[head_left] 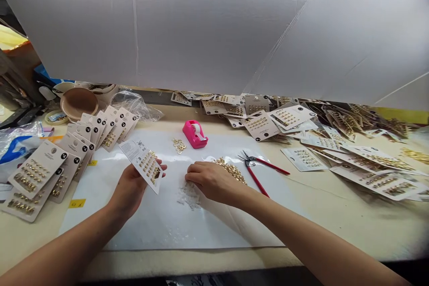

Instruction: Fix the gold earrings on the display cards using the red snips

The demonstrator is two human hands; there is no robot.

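Observation:
An earring card (142, 164) with rows of gold pieces is tilted up in my left hand (130, 190), whose fingers wrap behind it. My right hand (212, 181) has its fingers bunched and pointing down at a small heap of clear bits (189, 197) on the white sheet (150, 228). Whatever lies between those fingertips is too small to see. Just behind my right hand is a pile of gold pieces (233, 171), partly covered by it. A few gold rings (179, 145) lie farther back.
A pink tape dispenser (195, 135) stands behind my hands. Red-handled pliers (256, 167) lie open to the right. Filled cards (40, 167) overlap at the left, near a brown bowl (79, 103) and a plastic bag (137, 105). More cards (291, 116) are heaped at the back and right.

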